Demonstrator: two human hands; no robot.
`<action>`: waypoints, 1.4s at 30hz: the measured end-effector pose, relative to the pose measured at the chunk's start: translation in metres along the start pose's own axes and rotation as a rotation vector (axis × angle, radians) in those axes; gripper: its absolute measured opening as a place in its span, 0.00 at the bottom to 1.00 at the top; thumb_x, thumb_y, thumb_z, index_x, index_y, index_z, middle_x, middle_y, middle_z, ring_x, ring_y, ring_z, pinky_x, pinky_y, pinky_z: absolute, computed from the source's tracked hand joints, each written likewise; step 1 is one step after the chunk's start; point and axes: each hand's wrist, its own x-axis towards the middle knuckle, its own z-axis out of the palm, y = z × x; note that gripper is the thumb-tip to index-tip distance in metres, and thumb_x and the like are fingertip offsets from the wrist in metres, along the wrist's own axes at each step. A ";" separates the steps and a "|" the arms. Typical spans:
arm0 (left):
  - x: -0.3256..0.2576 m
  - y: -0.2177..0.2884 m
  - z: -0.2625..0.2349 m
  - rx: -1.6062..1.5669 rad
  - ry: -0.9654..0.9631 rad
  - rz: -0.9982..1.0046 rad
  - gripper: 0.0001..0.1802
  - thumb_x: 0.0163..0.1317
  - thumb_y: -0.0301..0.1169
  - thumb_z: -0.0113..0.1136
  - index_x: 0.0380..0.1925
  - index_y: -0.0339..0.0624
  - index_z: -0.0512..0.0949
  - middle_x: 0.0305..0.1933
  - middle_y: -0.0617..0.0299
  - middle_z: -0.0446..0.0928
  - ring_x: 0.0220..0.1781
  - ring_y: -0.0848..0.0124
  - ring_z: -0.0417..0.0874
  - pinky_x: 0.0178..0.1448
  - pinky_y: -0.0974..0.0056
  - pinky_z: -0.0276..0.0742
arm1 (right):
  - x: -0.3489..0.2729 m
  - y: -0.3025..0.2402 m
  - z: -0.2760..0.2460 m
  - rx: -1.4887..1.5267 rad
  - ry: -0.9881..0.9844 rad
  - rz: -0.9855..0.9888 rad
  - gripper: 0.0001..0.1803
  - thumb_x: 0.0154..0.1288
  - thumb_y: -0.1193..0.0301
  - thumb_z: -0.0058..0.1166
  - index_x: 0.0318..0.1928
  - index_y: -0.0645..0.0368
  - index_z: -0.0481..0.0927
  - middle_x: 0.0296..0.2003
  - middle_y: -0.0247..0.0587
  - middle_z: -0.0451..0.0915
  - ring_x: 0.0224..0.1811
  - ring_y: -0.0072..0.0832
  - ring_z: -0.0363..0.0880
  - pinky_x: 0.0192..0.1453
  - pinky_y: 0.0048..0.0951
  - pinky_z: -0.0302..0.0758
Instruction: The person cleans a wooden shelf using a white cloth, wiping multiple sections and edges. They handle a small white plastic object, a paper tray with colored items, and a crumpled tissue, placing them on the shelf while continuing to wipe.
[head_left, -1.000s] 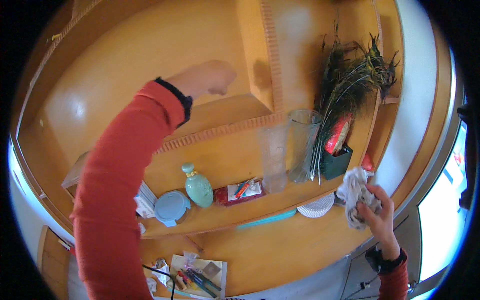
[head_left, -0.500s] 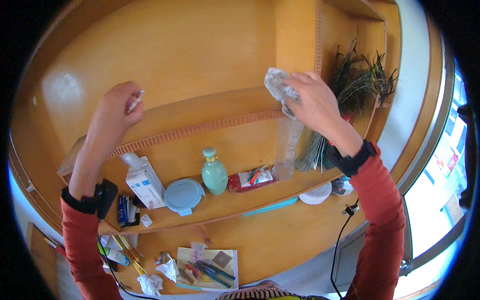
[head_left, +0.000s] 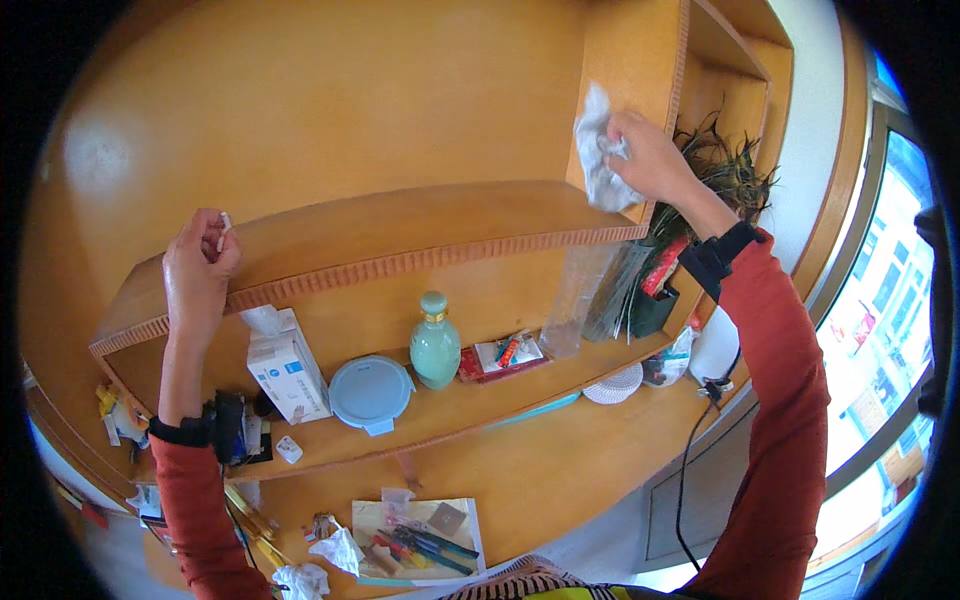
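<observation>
My right hand (head_left: 655,162) grips a crumpled white cloth (head_left: 596,165), which hangs against the upright side panel (head_left: 640,75) of the wooden shelf unit. At the left end of the upper shelf board (head_left: 440,206), my left hand (head_left: 195,275) is closed with its fingers curled. A short, thin white stick-like piece (head_left: 225,228) pokes out between them; its kind I cannot make out. Below, the middle shelf holds a white tissue-type box (head_left: 288,372), a round blue-lidded container (head_left: 370,392) and a pale green bottle (head_left: 434,345) with a gold neck band.
Right of the bottle lie a red tray-like item (head_left: 490,368) and a clear tall vase (head_left: 575,305). Dark feathery stems (head_left: 725,165) stand behind my right wrist. Pliers-like tools (head_left: 425,545) rest on a sheet below. A black cable (head_left: 684,480) hangs near my right arm.
My right hand has moved right with the cloth, to the side panel. My left hand has shifted left and down. The view has turned slightly.
</observation>
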 end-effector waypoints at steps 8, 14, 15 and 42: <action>0.001 -0.005 0.000 -0.024 -0.016 0.016 0.07 0.58 0.24 0.58 0.36 0.35 0.74 0.26 0.62 0.74 0.25 0.76 0.70 0.32 0.70 0.70 | 0.003 -0.018 0.002 -0.160 0.430 0.133 0.11 0.46 0.74 0.55 0.30 0.60 0.68 0.35 0.52 0.72 0.42 0.53 0.72 0.44 0.46 0.69; 0.001 -0.008 0.001 -0.068 -0.025 -0.013 0.06 0.58 0.24 0.58 0.35 0.35 0.74 0.27 0.62 0.74 0.26 0.77 0.70 0.32 0.70 0.70 | -0.032 -0.012 0.026 0.291 -0.589 0.121 0.24 0.63 0.53 0.50 0.49 0.58 0.76 0.48 0.53 0.76 0.53 0.48 0.71 0.55 0.41 0.68; 0.000 -0.008 0.000 -0.089 -0.036 -0.046 0.06 0.58 0.23 0.58 0.35 0.36 0.74 0.28 0.62 0.74 0.26 0.77 0.70 0.32 0.70 0.69 | -0.038 -0.009 0.031 0.257 -0.597 0.100 0.26 0.65 0.51 0.46 0.53 0.58 0.74 0.51 0.53 0.75 0.55 0.48 0.70 0.57 0.41 0.66; -0.003 -0.004 0.002 -0.069 -0.003 0.022 0.08 0.56 0.22 0.59 0.37 0.37 0.75 0.27 0.63 0.73 0.26 0.78 0.70 0.32 0.72 0.70 | 0.047 -0.036 0.131 0.405 -1.002 -0.187 0.29 0.71 0.64 0.40 0.69 0.60 0.56 0.69 0.49 0.57 0.71 0.38 0.55 0.72 0.34 0.52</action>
